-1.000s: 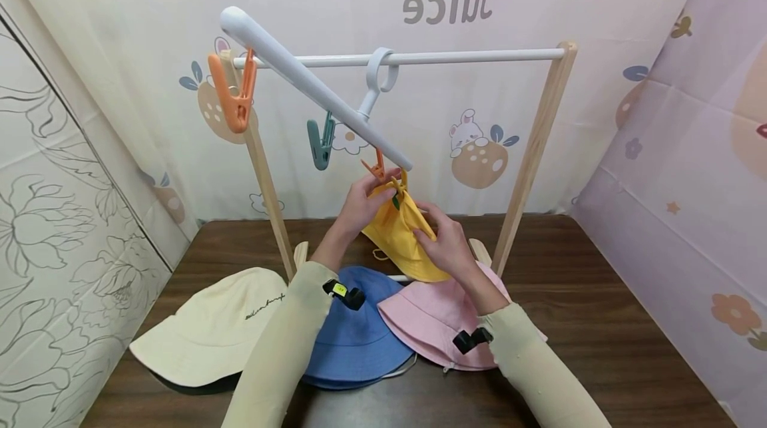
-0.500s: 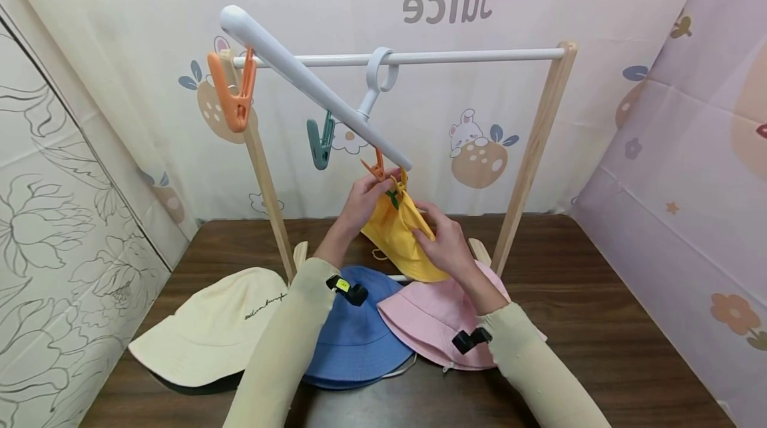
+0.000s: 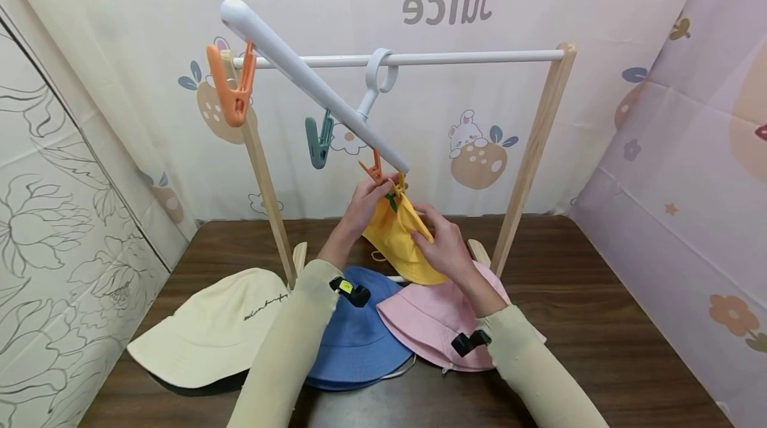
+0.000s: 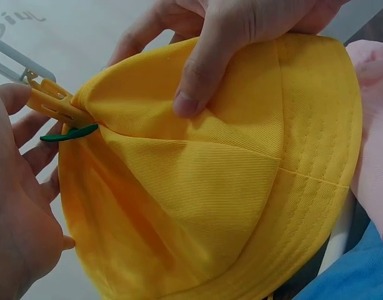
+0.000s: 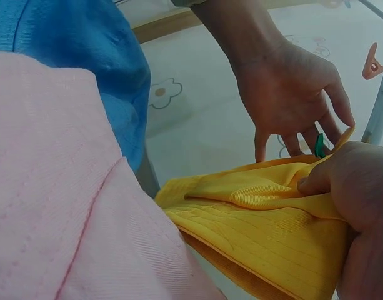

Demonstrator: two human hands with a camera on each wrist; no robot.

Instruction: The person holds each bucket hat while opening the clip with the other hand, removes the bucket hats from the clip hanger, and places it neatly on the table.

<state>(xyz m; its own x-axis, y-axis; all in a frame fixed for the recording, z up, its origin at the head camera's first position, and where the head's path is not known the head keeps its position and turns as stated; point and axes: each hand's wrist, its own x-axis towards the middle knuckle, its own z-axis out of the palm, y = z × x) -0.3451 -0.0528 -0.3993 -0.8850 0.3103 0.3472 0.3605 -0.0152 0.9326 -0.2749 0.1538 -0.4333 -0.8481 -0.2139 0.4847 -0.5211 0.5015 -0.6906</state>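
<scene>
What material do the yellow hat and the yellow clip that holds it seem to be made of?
Yellow hat: woven cotton-like twill with a matte finish, judging by the fine diagonal ribs, stitched seams and soft folds. Yellow clip: probably moulded plastic, smooth and slightly glossy, with rigid ridged edges. The exact fibre cannot be told.

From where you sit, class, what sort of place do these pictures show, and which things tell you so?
Probably a small tabletop set for hanging laundry: a miniature wooden drying rack stands on a dark table, cartoon-printed cloth backdrops close it in, and bucket hats lie below.
</scene>
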